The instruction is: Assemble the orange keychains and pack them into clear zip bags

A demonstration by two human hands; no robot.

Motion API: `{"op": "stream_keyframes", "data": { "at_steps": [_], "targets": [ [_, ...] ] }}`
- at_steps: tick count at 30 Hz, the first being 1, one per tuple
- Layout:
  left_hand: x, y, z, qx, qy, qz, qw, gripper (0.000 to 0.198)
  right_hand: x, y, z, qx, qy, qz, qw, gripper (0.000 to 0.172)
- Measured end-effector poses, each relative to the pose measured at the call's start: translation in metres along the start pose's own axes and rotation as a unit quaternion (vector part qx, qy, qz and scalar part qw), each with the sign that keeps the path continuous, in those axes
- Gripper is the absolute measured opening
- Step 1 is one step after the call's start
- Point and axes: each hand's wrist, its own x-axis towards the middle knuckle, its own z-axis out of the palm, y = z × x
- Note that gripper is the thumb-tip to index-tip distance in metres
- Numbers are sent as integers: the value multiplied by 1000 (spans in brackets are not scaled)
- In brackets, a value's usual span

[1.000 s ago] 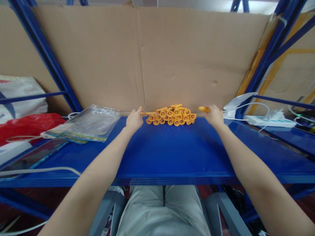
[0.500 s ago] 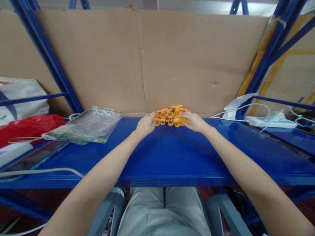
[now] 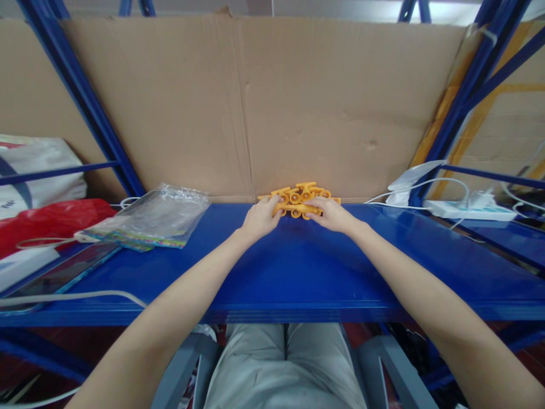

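Observation:
A pile of yellow plastic pieces (image 3: 305,196) stands against the cardboard at the back of the blue shelf. Several show round, ring-like ends, and some look T-shaped; their exact kind is too small to make out. In front of the pile a long yellow piece (image 3: 300,208) lies level between my hands. My left hand (image 3: 261,217) grips its left end, fingers closed. At the other end, my right hand (image 3: 331,213) has its fingers closed on the same piece. My fingers hide parts of the lower pieces.
A clear plastic bag (image 3: 159,213) lies to the left, near a red bag (image 3: 55,221) and a dark flat panel (image 3: 63,267). At right are a white power strip (image 3: 470,210) and cables. Cardboard (image 3: 340,102) walls the back; blue posts (image 3: 457,96) rise at both sides.
My left hand has moved right and slightly nearer to me, and my right hand slightly left. A long yellow piece now shows between them, in front of the pile.

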Motion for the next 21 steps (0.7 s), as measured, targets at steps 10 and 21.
{"op": "stream_keyframes", "data": {
  "at_steps": [10, 21],
  "targets": [
    [1, -1, 0, -19, 14, 18, 1000, 26, -1, 8, -1, 124, -2, 39, 991, 34],
    [2, -10, 8, -35, 34, 5, 999, 25, -6, 6, -12, 397, -66, 232, 885, 29]
  ]
}}
